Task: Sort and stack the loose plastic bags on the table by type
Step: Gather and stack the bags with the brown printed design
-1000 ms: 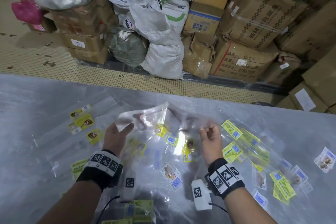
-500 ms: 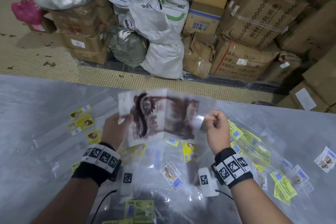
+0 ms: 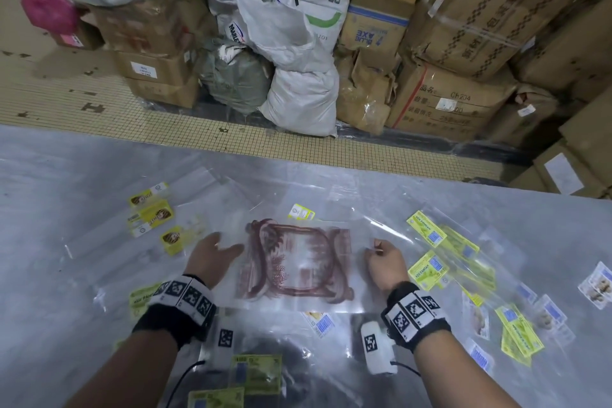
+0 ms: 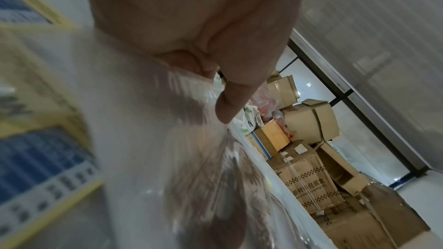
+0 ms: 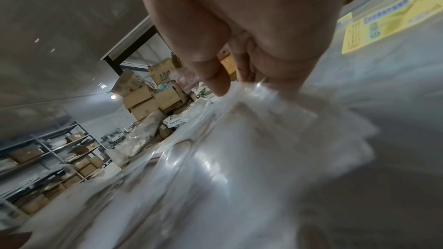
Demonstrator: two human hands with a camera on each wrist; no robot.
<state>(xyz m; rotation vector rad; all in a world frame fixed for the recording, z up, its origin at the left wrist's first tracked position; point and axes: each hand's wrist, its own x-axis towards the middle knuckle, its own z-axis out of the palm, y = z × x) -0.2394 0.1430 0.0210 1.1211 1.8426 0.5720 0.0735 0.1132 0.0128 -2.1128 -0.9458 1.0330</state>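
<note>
Both of our hands hold one clear plastic bag printed with a dark red ornamental frame [image 3: 299, 263], spread out flat low over the middle of the grey plastic-covered table [image 3: 59, 195]. Our left hand [image 3: 212, 257] grips its left edge, thumb lying on top of the film; in the left wrist view the thumb [image 4: 233, 101] presses onto the sheet while the other fingers are hidden beneath, so we cannot tell how they lie. Our right hand [image 3: 384, 262] pinches the right edge between thumb and curled fingers, and the right wrist view shows the film bunched at the fingertips [image 5: 215, 80]. Whether the bag is fully resting on the bags below or just above them, we cannot tell. Around it lie other loose bags: clear bags with yellow labels [image 3: 150, 214] to the left, a fan of clear bags with yellow-green and blue labels [image 3: 443, 242] to the right, small clear bags with white picture labels [image 3: 596, 285] at the far right, and green-labelled bags [image 3: 256, 373] near our forearms. Beyond the table edge runs a yellow tiled floor [image 3: 82, 99], with stacked brown cardboard boxes [image 3: 463, 43] and white woven sacks [image 3: 298, 43] behind it, and a pink plastic bag [image 3: 49, 8] at the far left.
</note>
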